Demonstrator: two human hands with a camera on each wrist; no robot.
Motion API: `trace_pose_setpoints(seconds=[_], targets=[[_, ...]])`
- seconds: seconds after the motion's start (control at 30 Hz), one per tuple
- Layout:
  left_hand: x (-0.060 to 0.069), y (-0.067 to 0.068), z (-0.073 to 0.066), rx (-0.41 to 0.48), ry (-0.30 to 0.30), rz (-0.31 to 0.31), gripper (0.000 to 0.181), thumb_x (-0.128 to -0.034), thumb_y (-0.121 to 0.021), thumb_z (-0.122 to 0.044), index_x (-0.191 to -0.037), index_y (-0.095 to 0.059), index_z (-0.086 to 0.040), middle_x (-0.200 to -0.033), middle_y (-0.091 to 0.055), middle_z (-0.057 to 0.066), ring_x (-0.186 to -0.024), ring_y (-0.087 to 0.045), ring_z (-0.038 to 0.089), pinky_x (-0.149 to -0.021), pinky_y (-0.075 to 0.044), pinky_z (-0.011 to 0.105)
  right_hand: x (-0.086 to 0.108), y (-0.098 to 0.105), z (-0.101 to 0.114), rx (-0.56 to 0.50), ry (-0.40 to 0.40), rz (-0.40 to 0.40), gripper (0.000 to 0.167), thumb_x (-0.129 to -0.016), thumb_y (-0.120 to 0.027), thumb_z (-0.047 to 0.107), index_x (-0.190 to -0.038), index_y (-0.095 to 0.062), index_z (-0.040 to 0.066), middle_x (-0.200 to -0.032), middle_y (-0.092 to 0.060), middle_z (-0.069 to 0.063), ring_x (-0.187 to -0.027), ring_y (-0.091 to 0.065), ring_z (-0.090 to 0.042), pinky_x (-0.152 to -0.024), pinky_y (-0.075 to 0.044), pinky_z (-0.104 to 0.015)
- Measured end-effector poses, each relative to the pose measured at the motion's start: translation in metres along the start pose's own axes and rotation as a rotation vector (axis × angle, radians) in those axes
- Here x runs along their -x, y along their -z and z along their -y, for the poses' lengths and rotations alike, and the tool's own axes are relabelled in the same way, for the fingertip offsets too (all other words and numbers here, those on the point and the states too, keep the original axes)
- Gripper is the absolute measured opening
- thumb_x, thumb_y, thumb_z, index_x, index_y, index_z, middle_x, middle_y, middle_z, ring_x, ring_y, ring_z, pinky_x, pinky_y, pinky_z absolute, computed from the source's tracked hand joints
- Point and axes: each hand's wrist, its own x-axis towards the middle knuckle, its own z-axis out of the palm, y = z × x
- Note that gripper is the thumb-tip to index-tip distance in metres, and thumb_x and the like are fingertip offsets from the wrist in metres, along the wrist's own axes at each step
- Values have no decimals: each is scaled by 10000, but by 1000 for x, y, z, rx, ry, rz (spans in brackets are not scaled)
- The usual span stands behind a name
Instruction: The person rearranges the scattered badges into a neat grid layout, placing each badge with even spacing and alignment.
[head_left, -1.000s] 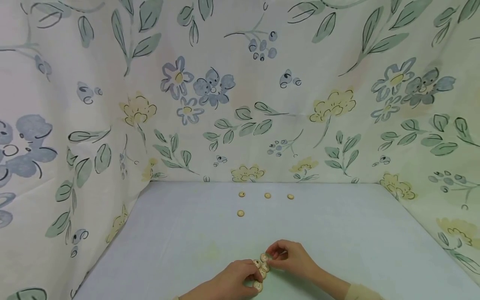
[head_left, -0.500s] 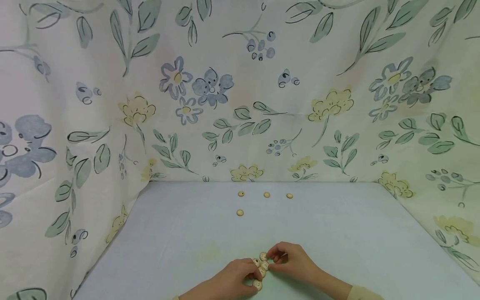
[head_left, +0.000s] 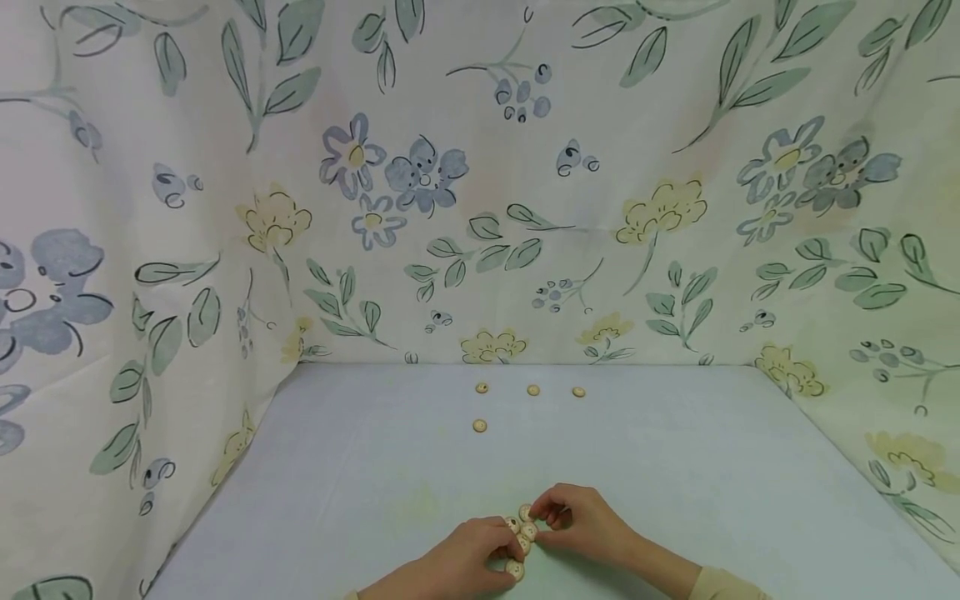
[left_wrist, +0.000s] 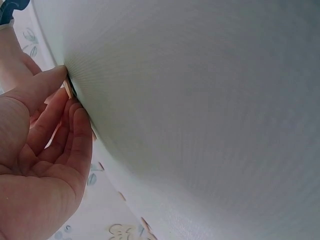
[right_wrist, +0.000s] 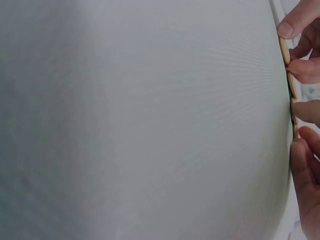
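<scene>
Several round, tan, wooden-looking discs (head_left: 527,512) with small dark marks lie in a close cluster near the table's front. My left hand (head_left: 471,557) is at the cluster's left, its thumb and a finger pinching the nearest disc (head_left: 514,570) by its edges. In the left wrist view this disc (left_wrist: 69,87) shows as a thin edge between the fingertips. From the right, my right hand (head_left: 588,521) holds its curled finger and thumb against the edges of the upper discs. The left fingers partly hide the cluster. Disc edges (right_wrist: 284,49) show in the right wrist view.
Farther back on the white table (head_left: 360,467) lie a row of three discs (head_left: 533,390) and a single disc (head_left: 480,426) before it. A floral cloth (head_left: 510,275) hangs around the back and sides.
The right hand has shifted very slightly, its thumb and finger adjusting at the upper discs. The left hand stays in place, and the far discs lie as before.
</scene>
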Motion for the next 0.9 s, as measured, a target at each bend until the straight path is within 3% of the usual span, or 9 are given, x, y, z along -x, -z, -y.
trace_pose_setpoints(seconds=[0.17,0.57,0.9], targets=[[0,1,0,2,12,5,122,-829,-735,-103,-946,-710,-130,-887,-569,-158,-770,-474,-57,-690,-424,124,-1,-1,-1,10,40,10,197,-814,-772,38,-978,-663,49,-875,-658,-90,-718,-612,-239,-617,-535,-267],[2,2,-1,29,-11,-1,112,-840,-719,-79,-947,-704,-111,-904,-582,-129,-782,-481,-59,-699,-433,124,-2,0,-1,18,54,49,156,-858,-757,163,-984,-667,144,-881,-643,22,-745,-590,-77,-647,-519,-223],[1,2,0,49,-11,3,114,-844,-715,-75,-952,-701,-108,-910,-576,-133,-775,-473,-57,-698,-434,127,-2,-3,-3,3,53,35,190,-839,-776,168,-989,-667,125,-906,-657,-5,-740,-611,-160,-641,-525,-246]])
